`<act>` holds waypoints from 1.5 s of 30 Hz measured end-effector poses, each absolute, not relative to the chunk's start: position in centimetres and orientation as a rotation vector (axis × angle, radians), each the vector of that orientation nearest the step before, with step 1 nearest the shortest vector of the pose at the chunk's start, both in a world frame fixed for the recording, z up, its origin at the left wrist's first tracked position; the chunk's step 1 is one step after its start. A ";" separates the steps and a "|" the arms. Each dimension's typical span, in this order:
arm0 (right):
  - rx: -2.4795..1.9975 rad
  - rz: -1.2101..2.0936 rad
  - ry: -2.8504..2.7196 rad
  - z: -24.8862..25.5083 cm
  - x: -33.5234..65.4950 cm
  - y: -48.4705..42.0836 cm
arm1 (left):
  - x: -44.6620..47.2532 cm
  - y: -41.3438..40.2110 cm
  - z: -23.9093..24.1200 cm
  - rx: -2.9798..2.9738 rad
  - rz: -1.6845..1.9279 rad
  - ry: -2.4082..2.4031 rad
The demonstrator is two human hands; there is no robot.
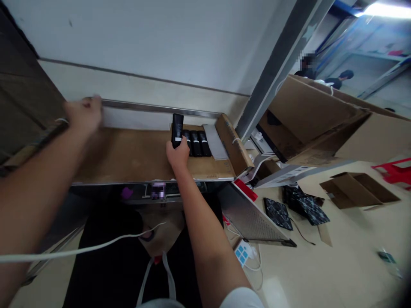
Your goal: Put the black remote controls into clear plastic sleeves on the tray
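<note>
My right hand (178, 155) is wrapped round the lower end of a black oblong item (177, 127) with a small white label; its exact kind I cannot make out. It stands tilted at the left end of a row of similar black items (195, 143), which lie side by side on a cardboard-covered shelf (135, 152). Over at the shelf's back left corner, my left hand (84, 114) is beside the metal rail. Motion blurs its fingers, so I cannot tell whether they hold anything.
A cardboard flap (233, 143) borders the shelf's right end. Beyond the grey post (282, 55) stands a large open carton (321, 115). On the floor lie a smaller carton (359, 190), dark patterned packages (305, 205) and a power strip (244, 252). A white cable (96, 247) crosses my lap.
</note>
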State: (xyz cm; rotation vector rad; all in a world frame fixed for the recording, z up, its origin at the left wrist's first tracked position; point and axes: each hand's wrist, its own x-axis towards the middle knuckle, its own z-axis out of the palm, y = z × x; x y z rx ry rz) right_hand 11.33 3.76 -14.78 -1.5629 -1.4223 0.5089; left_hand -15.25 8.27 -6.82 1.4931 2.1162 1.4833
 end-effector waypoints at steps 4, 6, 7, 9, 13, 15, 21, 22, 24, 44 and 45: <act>-1.543 0.495 -1.405 -15.0 11.4 4.0 | -14.3 6.4 -12.7 1.363 1.294 2.401; -1.520 0.476 -1.383 -15.1 11.3 4.1 | -14.0 6.2 -14.2 1.526 1.255 2.343; -1.516 0.456 -1.373 -15.1 11.3 4.1 | -14.0 6.2 -14.5 1.566 1.240 2.328; -1.525 0.391 -1.365 -15.0 11.1 4.0 | -14.2 6.5 -14.6 1.568 1.243 2.315; -1.573 0.209 -1.428 -14.5 11.8 2.9 | -14.6 6.9 -14.2 1.491 1.346 2.298; -1.631 0.125 -1.466 -14.2 13.4 2.4 | -14.7 6.9 -14.3 1.486 1.358 2.301; -1.945 -0.092 -1.559 -12.4 21.9 3.8 | -15.0 7.3 -15.2 1.561 1.377 2.224; -1.976 -0.118 -1.585 -11.8 23.1 4.3 | -15.0 7.4 -15.3 1.567 1.374 2.221; -2.022 -0.155 -1.630 -10.8 24.5 5.2 | -15.1 7.5 -15.4 1.562 1.362 2.225; -1.934 0.054 -1.989 -13.0 9.3 6.9 | -15.3 7.5 -15.1 1.598 1.323 1.970; -1.950 0.037 -2.008 -13.0 9.2 6.8 | -15.3 7.5 -15.1 1.591 1.332 1.973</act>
